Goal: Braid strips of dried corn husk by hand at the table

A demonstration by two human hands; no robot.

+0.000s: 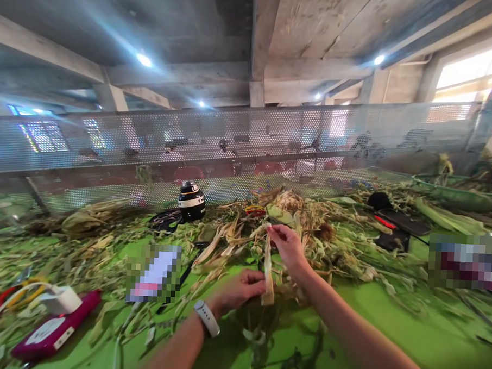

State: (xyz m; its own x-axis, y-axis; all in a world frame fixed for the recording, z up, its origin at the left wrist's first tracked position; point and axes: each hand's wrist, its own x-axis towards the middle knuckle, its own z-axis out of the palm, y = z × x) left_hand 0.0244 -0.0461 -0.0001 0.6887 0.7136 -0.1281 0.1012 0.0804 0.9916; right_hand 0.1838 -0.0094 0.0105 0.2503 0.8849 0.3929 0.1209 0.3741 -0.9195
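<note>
Between my two hands hangs a pale strip of dried corn husk [268,264], held nearly upright over the green tabletop [391,316]. My right hand [291,250] pinches its top end between thumb and fingertips. Lower down, my left hand [238,288], with a white watch band on the wrist, has its thumb and fingers closed on the strip near its bottom end. Just beyond both hands lies a loose heap of dry, straw-coloured husks [283,205]. Greener husk scraps [360,260] spread to the right.
A black and white round container [191,202] stands behind the husks. At left are a blurred-out phone-like slab [154,273], a magenta power strip [56,328] with a white charger [62,299], and red-yellow handles [10,296]. A perforated metal panel [231,143] borders the far edge.
</note>
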